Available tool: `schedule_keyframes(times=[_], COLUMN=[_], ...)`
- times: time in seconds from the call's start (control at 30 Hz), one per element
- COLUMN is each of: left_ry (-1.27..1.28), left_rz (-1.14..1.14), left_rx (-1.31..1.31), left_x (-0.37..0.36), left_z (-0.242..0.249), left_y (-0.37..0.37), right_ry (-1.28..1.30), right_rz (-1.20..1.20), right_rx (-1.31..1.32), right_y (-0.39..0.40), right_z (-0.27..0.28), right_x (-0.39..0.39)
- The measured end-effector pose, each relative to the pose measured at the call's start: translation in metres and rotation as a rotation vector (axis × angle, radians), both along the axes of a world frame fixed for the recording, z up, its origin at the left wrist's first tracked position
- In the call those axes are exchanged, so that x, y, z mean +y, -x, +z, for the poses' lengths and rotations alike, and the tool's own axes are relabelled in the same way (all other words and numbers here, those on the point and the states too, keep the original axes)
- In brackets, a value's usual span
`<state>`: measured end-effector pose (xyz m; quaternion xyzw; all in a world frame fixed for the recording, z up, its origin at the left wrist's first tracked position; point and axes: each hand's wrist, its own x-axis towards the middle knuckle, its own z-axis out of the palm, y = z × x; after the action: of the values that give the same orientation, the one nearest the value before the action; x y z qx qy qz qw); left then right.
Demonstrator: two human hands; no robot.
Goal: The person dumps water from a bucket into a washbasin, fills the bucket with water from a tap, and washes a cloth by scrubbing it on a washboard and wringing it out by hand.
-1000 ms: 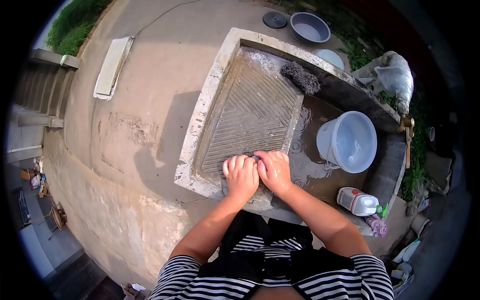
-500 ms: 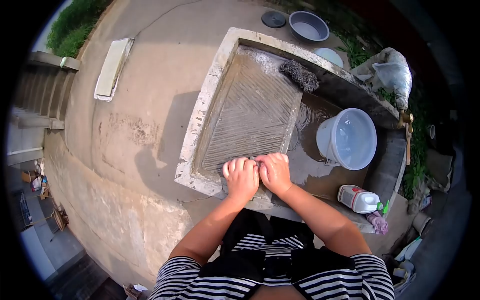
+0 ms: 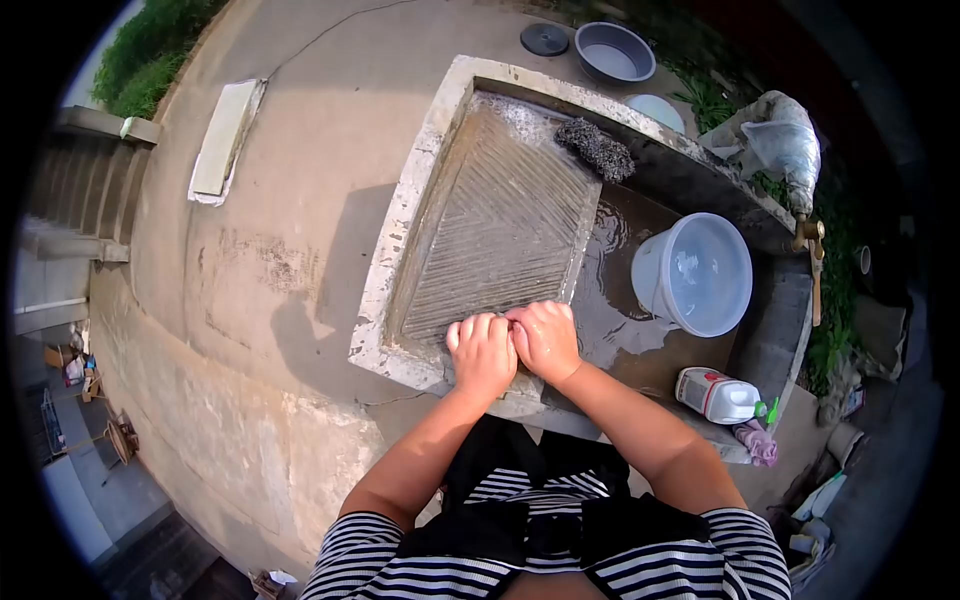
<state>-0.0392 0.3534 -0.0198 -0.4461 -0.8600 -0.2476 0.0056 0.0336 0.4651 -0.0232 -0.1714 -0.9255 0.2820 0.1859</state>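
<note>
My left hand (image 3: 484, 352) and my right hand (image 3: 544, 340) are closed side by side at the near edge of the ridged concrete washboard (image 3: 500, 215). Their fingers are curled and the knuckles touch. Whatever lies between or under them is too hidden to name. A dark, patterned bundle of cloth (image 3: 595, 150) rests at the washboard's far right corner, beside white suds. To the right, a white bucket of water (image 3: 705, 275) stands in the wet basin (image 3: 612, 345).
On the sink's right front rim lie a white bottle (image 3: 715, 397) and a pink cloth (image 3: 757, 443). A brass tap (image 3: 810, 232) with a wrapped pipe is at the right. Behind the sink are a grey basin (image 3: 615, 52) and a round dark lid (image 3: 545, 39).
My right hand has shifted slightly up and left, closer against my left hand. The ripples in the basin's water look different.
</note>
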Motion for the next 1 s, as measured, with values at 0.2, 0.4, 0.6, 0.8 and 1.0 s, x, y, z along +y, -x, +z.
schedule_keyframes(times=[0.2,0.4,0.6,0.8,1.0], left_ry=[0.056,-0.005,0.13,0.218,0.129], left_rz=[0.089,0.096,0.011,0.069,-0.327], left_rx=[0.1,-0.095,0.024,0.009,-0.166], left_x=[0.073,-0.002,0.058,0.047,-0.033], left_z=[0.008,0.008,0.007,0.008,0.015], left_y=[0.07,-0.014,0.053,0.047,0.017], right_ry=[-0.056,0.056,0.017,0.033,0.059], right_rz=[-0.171,-0.062,-0.192,-0.143,0.303], right_rx=[-0.099,0.037,-0.107,-0.103,-0.184], right_y=[0.076,-0.004,0.062,0.04,-0.041], right_z=[0.008,0.008,-0.007,0.0,0.023], right_x=[0.047,-0.005,0.038,0.034,0.041])
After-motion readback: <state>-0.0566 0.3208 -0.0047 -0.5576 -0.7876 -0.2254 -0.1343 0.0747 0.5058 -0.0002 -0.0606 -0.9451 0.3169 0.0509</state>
